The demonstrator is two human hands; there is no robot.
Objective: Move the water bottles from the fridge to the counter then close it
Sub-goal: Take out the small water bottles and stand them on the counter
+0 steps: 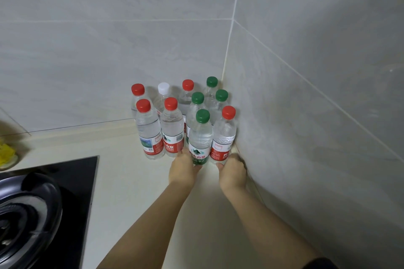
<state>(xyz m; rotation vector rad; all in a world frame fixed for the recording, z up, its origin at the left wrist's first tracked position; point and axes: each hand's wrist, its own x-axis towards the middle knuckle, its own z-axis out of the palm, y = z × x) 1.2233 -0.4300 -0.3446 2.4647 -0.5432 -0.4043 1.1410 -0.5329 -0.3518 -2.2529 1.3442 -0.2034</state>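
Note:
Several clear water bottles with red, green and one white cap stand clustered upright in the corner of the cream counter (135, 181). My left hand (182, 169) grips the base of the front green-capped bottle (200, 137). My right hand (232, 171) grips the base of the front red-capped bottle (224, 135) next to the right wall. Both of these bottles stand upright on the counter, touching each other. The fridge is not in view.
A black gas hob (72, 199) with a burner (24, 216) fills the lower left. A yellow object (6, 155) sits at the left edge. Grey tiled walls (306, 116) close in the corner behind and to the right of the bottles.

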